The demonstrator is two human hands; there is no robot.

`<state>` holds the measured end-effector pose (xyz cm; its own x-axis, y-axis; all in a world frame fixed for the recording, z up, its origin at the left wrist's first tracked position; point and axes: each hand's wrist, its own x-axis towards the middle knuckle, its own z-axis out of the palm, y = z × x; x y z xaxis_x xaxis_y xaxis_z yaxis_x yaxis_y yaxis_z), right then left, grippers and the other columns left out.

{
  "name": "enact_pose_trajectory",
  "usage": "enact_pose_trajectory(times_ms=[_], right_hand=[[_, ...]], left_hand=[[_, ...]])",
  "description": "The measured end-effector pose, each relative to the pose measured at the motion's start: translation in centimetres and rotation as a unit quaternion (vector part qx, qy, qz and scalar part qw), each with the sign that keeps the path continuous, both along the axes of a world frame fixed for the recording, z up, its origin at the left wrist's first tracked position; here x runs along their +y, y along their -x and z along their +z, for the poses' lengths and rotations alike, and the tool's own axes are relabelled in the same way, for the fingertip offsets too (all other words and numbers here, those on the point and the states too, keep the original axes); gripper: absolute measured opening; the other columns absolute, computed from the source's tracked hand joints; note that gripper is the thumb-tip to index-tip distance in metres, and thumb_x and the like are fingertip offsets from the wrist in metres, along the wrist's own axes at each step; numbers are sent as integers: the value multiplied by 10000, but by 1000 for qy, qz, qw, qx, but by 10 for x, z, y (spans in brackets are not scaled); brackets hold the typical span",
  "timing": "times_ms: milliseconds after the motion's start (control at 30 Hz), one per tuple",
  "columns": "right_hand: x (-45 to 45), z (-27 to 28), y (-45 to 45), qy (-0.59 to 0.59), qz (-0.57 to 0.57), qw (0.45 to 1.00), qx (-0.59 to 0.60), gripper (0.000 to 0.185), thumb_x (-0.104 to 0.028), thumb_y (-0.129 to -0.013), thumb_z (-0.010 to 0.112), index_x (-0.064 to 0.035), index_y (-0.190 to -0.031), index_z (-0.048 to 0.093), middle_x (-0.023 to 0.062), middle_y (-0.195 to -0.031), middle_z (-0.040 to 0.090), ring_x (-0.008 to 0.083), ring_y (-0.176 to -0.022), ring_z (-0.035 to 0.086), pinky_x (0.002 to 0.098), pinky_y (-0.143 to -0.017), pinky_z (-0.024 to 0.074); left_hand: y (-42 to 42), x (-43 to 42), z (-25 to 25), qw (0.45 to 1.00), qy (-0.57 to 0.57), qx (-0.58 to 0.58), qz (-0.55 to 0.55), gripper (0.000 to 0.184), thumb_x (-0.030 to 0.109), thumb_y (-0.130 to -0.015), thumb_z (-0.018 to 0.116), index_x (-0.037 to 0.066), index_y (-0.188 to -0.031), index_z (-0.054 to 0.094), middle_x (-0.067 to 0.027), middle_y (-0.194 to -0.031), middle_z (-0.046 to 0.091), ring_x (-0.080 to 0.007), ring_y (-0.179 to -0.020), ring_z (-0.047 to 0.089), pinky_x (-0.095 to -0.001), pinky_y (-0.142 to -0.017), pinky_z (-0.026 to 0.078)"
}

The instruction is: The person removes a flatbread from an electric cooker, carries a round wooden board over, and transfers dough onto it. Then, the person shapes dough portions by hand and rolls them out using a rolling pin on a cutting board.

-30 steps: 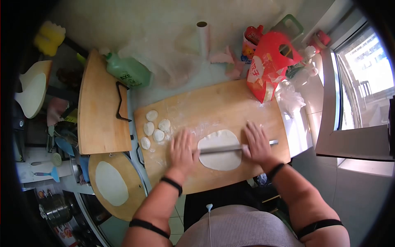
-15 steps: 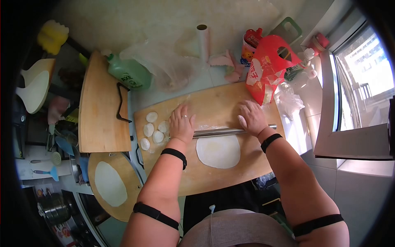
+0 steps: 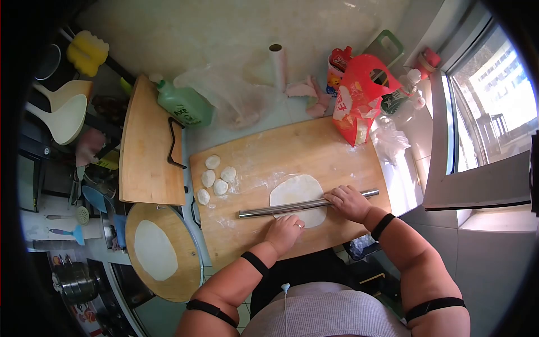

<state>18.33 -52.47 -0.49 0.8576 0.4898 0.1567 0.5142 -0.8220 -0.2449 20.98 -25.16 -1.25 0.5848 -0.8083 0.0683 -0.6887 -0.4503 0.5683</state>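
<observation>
A round, flat dough sheet lies on the wooden board, with a shiny metal rolling pin slanting across its middle. My right hand is closed over the pin near its right end, at the sheet's right edge. Just below the pin, my left hand has its fingers curled together at the near left edge of the dough; the fingertips are partly hidden. Several small dough discs sit at the board's left side, dusted with flour.
The wooden board reaches the window side. A red plastic bag stands on its far right corner. A green bottle is behind an upright wooden panel. At left, a round board carries another dough sheet.
Both hands have come nearer to my body, the left one leaving the pin's left side for the dough's near edge. The pin has moved from the sheet's far edge to across its middle.
</observation>
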Motion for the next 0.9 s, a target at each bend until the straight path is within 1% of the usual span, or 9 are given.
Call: enact_pose_trajectory(times_ms=[267, 333, 367, 433, 467, 567, 633, 700, 900], right_hand=[[5, 25, -9, -64, -50, 996, 26, 377, -115, -769, 640, -100, -1142, 592, 75, -1030, 582, 258, -982, 571, 368, -835, 470], [7, 33, -9, -143, -153, 978, 14, 399, -90, -759, 648, -80, -1152, 581, 121, -1070, 572, 307, -1004, 564, 400, -868, 468], [11, 34, -8, -143, -154, 978, 15, 399, -90, -759, 648, -80, -1152, 581, 121, -1070, 572, 307, -1004, 564, 400, -868, 468], [22, 34, -5, -253, -225, 941, 28, 424, -49, -766, 630, -38, -1183, 555, 158, -1143, 556, 346, -1038, 555, 420, -908, 461], [30, 33, -6, -252, -225, 941, 28, 424, -49, -766, 630, -38, -1183, 555, 158, -1143, 556, 346, -1038, 555, 420, -908, 461], [64, 22, -16, -239, -160, 956, 56, 464, -140, -820, 600, -19, -1260, 517, 183, -1261, 519, 359, -1154, 511, 439, -1000, 404], [81, 8, -21, -115, -115, 986, 41, 556, -282, -882, 527, -9, -1357, 433, 207, -1385, 440, 355, -1287, 419, 459, -1089, 301], [84, 7, -6, -97, -116, 987, 59, 603, -343, -892, 496, -16, -1388, 395, 208, -1417, 408, 349, -1319, 384, 473, -1104, 264], [85, 8, 39, -73, -86, 987, 117, 745, -489, -872, 485, -29, -1438, 336, 189, -1475, 359, 328, -1367, 342, 499, -1108, 238]], left_hand=[[-20, -12, 11, 991, -84, -55, -84, 93, 179, -813, 650, 91, -827, 623, -74, -840, 568, -285, -879, 578, -413, -790, 461], [-42, -23, 42, 979, -86, 152, 107, 155, 186, -830, 640, 61, -920, 634, -92, -943, 597, -307, -953, 571, -430, -856, 447], [-54, -23, 46, 979, -87, 153, 107, 155, 186, -830, 640, 61, -920, 634, -92, -943, 597, -307, -953, 571, -430, -856, 447], [-73, -17, 51, 976, -3, -11, 217, 324, 224, -868, 588, 34, -1130, 595, -118, -1228, 552, -293, -1177, 504, -445, -983, 396], [-68, -20, 50, 976, -3, -10, 217, 324, 224, -868, 588, 34, -1130, 595, -118, -1228, 552, -293, -1177, 504, -445, -983, 396], [-39, -36, 33, 988, -105, -61, 90, 543, 216, -877, 519, -5, -1364, 421, -143, -1468, 350, -268, -1403, 269, -469, -1148, 198], [-24, -41, -5, 985, -108, -80, 110, 551, 228, -878, 485, -7, -1372, 416, -140, -1477, 344, -266, -1406, 265, -457, -1157, 177], [-6, -38, -15, 981, -116, -79, 133, 585, 257, -879, 409, -1, -1404, 390, -130, -1496, 330, -256, -1414, 256, -434, -1172, 127], [39, -16, -3, 993, -87, -38, 68, 641, 291, -860, 459, -27, -1408, 359, -188, -1472, 347, -313, -1395, 287, -459, -1148, 181]])
